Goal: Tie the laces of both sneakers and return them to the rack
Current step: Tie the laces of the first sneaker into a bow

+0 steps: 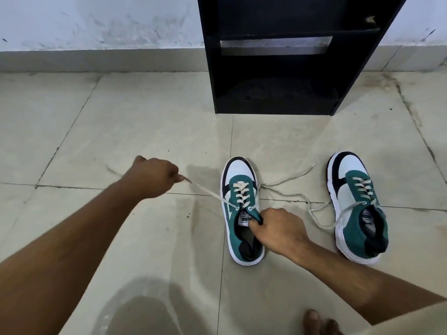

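Note:
Two green, white and black sneakers stand on the tiled floor, toes pointing away from me. My left hand (154, 176) pinches the left lace (210, 193) of the nearer sneaker (242, 213) and holds it taut out to the left. My right hand (278, 229) grips that sneaker's tongue and collar. Its other lace (287, 181) trails loose across the floor to the right. The second sneaker (358, 206) sits to the right, its laces untied and lying on the tiles. The black rack (285, 54) stands against the wall beyond the shoes.
The rack's lower shelves look dark and I cannot tell what is inside. A grey skirting runs along the white wall (96, 22). My bare toes (314, 320) show at the bottom edge. Open tile floor (121, 122) spreads to the left.

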